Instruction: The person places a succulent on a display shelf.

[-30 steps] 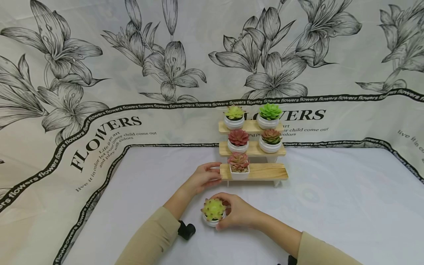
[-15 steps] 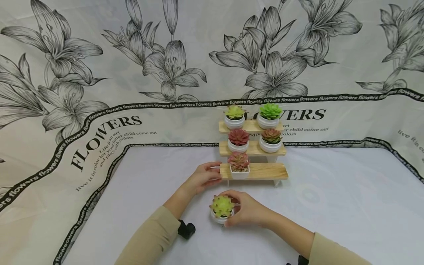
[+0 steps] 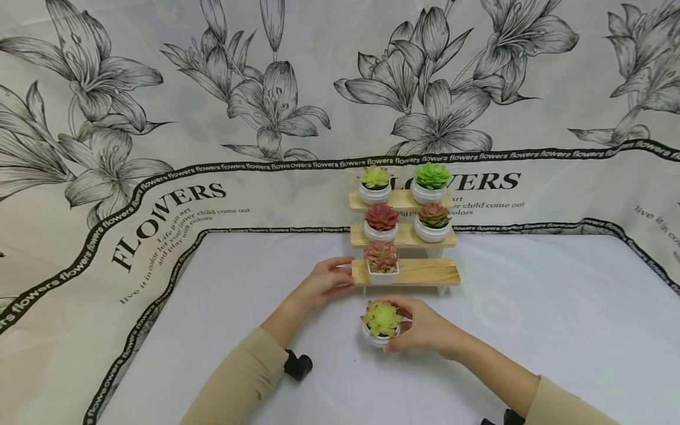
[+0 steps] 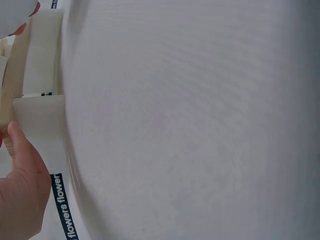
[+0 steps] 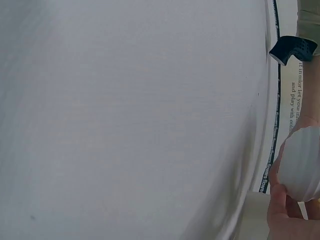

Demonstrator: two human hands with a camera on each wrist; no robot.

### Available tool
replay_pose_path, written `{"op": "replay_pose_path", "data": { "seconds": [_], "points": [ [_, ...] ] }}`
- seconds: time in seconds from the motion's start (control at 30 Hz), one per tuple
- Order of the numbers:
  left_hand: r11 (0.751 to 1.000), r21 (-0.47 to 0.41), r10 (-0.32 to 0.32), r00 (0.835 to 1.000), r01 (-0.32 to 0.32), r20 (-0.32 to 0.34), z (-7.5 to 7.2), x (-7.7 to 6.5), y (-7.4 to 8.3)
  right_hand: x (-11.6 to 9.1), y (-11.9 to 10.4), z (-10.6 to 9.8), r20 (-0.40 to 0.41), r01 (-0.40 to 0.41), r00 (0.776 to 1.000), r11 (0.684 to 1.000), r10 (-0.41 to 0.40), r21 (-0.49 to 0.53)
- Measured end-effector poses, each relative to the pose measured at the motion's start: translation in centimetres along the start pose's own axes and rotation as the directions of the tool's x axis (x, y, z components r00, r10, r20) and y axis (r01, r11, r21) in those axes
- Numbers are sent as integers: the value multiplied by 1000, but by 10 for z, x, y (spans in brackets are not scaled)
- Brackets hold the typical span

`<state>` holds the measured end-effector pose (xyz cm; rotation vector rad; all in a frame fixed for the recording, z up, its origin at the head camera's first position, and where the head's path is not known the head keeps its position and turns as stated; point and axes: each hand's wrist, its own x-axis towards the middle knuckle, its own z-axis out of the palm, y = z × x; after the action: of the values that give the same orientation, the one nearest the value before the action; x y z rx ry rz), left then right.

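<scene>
My right hand (image 3: 431,328) pinches a small potted succulent (image 3: 381,320), yellow-green with reddish leaf tips, by its round white pot. It is just in front of a three-tier wooden stand (image 3: 431,273). In the right wrist view, the fingers (image 5: 278,205) touch the side of the white pot (image 5: 299,165). My left hand (image 3: 325,285) holds the left end of the stand's lowest board. The left wrist view has its thumb (image 4: 20,145) against the wooden board (image 4: 16,70). On that board, a pink succulent (image 3: 381,256) stands in a square white pot, toward the left.
The middle tier bears a dark red succulent (image 3: 381,218) and a green-red one (image 3: 433,216). Above them stand a yellow-green succulent (image 3: 374,178) and a bright green one (image 3: 432,177). A flower-printed cloth (image 3: 287,200) hangs behind the white tabletop (image 3: 531,307).
My right hand has carried the yellow-green succulent to the right and somewhat closer to the stand. The left hand stays at the lowest board's end.
</scene>
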<state>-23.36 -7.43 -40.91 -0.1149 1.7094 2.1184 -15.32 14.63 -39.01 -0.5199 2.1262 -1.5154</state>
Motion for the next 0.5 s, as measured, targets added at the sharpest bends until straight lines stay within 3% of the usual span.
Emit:
{"op": "replay_pose_path", "data": {
  "seconds": [0.5],
  "points": [
    [1000, -5, 12, 1000, -12, 15, 0, 0, 0, -25, -1, -39, -120, -54, 992, 998, 51, -22]
  ]
}}
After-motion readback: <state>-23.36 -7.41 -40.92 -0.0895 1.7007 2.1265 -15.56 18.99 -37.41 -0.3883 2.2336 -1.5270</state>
